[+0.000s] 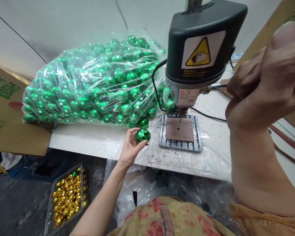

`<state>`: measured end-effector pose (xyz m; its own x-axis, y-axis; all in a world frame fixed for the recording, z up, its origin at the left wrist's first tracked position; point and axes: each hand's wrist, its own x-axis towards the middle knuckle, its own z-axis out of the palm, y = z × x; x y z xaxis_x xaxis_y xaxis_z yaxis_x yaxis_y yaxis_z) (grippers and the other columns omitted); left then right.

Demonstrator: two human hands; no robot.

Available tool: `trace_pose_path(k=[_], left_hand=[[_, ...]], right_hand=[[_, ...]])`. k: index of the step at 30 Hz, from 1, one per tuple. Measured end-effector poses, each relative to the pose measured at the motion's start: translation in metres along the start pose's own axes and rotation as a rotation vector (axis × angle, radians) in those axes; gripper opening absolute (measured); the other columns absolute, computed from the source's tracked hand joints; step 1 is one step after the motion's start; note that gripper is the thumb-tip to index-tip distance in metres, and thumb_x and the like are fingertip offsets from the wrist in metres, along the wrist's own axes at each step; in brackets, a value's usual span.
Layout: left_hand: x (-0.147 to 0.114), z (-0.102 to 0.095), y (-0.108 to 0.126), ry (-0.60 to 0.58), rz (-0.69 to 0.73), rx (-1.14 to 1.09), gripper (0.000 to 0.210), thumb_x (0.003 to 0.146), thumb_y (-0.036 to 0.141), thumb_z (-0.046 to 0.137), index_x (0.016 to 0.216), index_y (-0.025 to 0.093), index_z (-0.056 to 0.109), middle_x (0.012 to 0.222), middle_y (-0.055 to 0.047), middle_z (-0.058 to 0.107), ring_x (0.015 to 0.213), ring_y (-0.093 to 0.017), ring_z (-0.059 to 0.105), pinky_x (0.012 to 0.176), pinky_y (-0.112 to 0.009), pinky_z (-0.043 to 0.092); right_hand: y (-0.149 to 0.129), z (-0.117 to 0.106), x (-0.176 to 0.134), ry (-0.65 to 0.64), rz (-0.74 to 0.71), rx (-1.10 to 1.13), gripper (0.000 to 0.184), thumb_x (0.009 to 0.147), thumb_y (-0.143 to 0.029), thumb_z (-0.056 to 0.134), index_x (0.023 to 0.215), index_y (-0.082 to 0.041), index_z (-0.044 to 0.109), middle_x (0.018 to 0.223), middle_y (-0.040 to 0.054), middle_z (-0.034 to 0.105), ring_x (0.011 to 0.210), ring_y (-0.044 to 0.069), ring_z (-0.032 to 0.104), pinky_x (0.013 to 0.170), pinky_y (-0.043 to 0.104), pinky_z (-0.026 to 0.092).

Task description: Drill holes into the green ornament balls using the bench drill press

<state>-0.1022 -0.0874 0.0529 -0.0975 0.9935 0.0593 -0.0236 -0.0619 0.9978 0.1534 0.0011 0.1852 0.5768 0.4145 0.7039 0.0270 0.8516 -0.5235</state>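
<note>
A shiny green faceted bauble [143, 135] is pinched between the thumb and fingers of my left hand [132, 144], just above the table, left of the drill plate. My right hand [263, 75] is raised at the right, its fingers curled around the feed lever [217, 86] of a small drill press [204, 42]; the grip end is hidden inside the hand. Below the thin drill bit [180, 118] lies a brown square pad [184, 132] with a dark hole, on the slotted metal base plate [163, 144]. Another green bauble [144, 122] rests just behind the held one.
A large clear bag of green baubles [95, 82] fills the back left of the white table [76, 137]. Dark shavings surround the base plate. Cardboard boxes [14, 114] stand at both sides. A clear tray of gold baubles [67, 196] is low at left. A black cable [208, 115] crosses behind the plate.
</note>
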Motion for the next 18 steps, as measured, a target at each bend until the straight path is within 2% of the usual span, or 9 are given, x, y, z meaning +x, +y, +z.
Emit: trace_pose_path(k=[3, 7, 10, 14, 16, 18], left_hand=[[0.006, 0.021, -0.008, -0.029, 0.005, -0.041, 0.059, 0.068, 0.034, 0.086, 0.114, 0.027, 0.050, 0.104, -0.002, 0.063, 0.088, -0.015, 0.065, 0.078, -0.029, 0.058], [0.009, 0.039, -0.014, -0.057, 0.016, 0.014, 0.061, 0.064, 0.035, 0.089, 0.114, 0.024, 0.054, 0.108, -0.005, 0.064, 0.094, -0.016, 0.066, 0.087, -0.031, 0.056], [0.012, 0.049, -0.015, -0.041, -0.069, -0.089, 0.062, 0.064, 0.037, 0.087, 0.113, 0.025, 0.050, 0.103, -0.003, 0.065, 0.086, -0.016, 0.067, 0.078, -0.031, 0.057], [0.022, 0.057, -0.012, -0.027, -0.210, -0.232, 0.048, 0.078, 0.049, 0.069, 0.112, 0.025, 0.046, 0.090, -0.001, 0.063, 0.071, -0.016, 0.066, 0.056, -0.026, 0.050], [0.027, 0.059, -0.011, -0.069, -0.243, -0.241, 0.045, 0.083, 0.050, 0.062, 0.119, 0.026, 0.048, 0.091, -0.003, 0.064, 0.071, -0.017, 0.066, 0.049, -0.024, 0.044], [0.032, 0.060, -0.010, -0.146, -0.286, -0.254, 0.045, 0.083, 0.047, 0.062, 0.121, 0.027, 0.049, 0.092, -0.004, 0.066, 0.072, -0.018, 0.067, 0.051, -0.026, 0.046]], right_hand=[[-0.005, 0.001, -0.002, -0.064, -0.151, -0.027, 0.043, 0.087, -0.020, 0.063, 0.048, -0.018, 0.045, 0.046, -0.0050, 0.041, 0.044, 0.004, 0.040, 0.050, 0.029, 0.029], [-0.001, 0.004, 0.000, -0.055, -0.244, 0.039, 0.045, 0.086, -0.022, 0.066, 0.049, -0.018, 0.040, 0.043, -0.0061, 0.037, 0.040, 0.003, 0.037, 0.045, 0.026, 0.024], [0.002, 0.006, 0.002, -0.063, -0.246, 0.051, 0.049, 0.084, -0.029, 0.069, 0.048, -0.018, 0.037, 0.043, -0.0066, 0.035, 0.039, 0.002, 0.035, 0.043, 0.026, 0.022], [0.005, 0.006, 0.002, -0.059, -0.258, 0.016, 0.055, 0.085, -0.040, 0.068, 0.050, -0.019, 0.031, 0.042, -0.0068, 0.030, 0.039, 0.003, 0.033, 0.043, 0.026, 0.022], [0.006, 0.006, 0.002, -0.058, -0.249, -0.006, 0.055, 0.087, -0.035, 0.066, 0.050, -0.019, 0.029, 0.042, -0.0066, 0.031, 0.040, 0.003, 0.032, 0.043, 0.026, 0.022], [0.005, 0.007, 0.002, -0.054, -0.249, 0.008, 0.051, 0.087, -0.025, 0.064, 0.050, -0.019, 0.030, 0.042, -0.0068, 0.032, 0.039, 0.003, 0.032, 0.043, 0.026, 0.023]])
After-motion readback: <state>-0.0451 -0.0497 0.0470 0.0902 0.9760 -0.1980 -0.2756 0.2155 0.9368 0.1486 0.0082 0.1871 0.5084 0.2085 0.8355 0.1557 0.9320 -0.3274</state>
